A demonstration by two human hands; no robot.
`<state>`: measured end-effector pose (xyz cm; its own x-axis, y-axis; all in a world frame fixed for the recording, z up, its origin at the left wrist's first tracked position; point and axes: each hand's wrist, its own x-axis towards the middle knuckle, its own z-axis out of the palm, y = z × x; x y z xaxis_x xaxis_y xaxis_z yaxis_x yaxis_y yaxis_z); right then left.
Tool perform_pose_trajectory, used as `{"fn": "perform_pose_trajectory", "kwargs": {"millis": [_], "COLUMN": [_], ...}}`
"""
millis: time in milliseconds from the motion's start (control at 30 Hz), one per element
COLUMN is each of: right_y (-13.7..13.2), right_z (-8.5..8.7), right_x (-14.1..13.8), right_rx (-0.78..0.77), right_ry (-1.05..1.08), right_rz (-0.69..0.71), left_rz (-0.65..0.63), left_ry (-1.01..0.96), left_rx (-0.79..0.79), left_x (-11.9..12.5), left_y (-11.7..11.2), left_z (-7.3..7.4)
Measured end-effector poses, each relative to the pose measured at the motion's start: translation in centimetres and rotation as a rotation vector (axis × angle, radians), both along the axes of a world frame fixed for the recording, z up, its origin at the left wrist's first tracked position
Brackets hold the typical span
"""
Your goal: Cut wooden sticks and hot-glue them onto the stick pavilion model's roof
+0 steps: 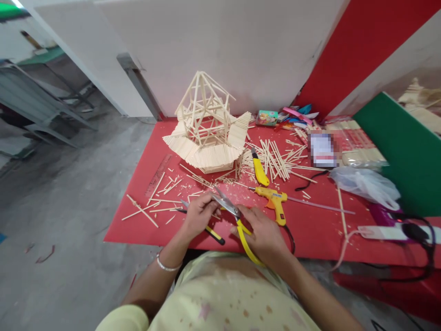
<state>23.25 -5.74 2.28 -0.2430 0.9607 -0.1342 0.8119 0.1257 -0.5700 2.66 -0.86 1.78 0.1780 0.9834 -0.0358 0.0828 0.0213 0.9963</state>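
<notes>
My right hand point(263, 232) is closed round the yellow handles of a pair of scissors point(232, 209), whose metal blades point up and left, slightly apart. Beside the blades, the fingers of my left hand point(200, 215) are pinched together; whatever is in them is hidden. Under my left hand lies a black and yellow utility knife point(214, 234). Beyond both hands stands a model built of thin wooden sticks point(206, 154), with an open pointed frame on top and flared panels of sticks around its base.
On the red table point(138, 230) lie a yellow glue gun point(274, 197), a yellow box cutter point(260, 170), loose sticks point(275, 158) and offcuts. A plastic bag point(367, 184), packs of sticks point(361, 142), a green board point(403, 156) and a power strip point(386, 232) are at the right.
</notes>
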Motion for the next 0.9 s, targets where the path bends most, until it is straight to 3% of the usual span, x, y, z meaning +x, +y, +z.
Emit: {"fn": "perform_pose_trajectory", "kwargs": {"millis": [300,533,900], "right_y": [0.2,-0.1,-1.0], "right_z": [-0.7,-1.2,-3.4], "right_x": [0.1,-0.1,1.3], "right_rx": [-0.043,-0.082,0.04], "right_ry": [0.069,0.06,0.053], "right_rz": [0.001,-0.04,-0.164], "left_rz": [-0.017,-0.078,0.118], "left_ry": [0.067,-0.058,-0.585], "left_rx": [-0.018,-0.241,-0.44], "left_x": [0.0,0.2,-1.1], "left_y": [0.1,-0.3,0.8], "left_z": [-0.3,-0.9,-2.0]}}
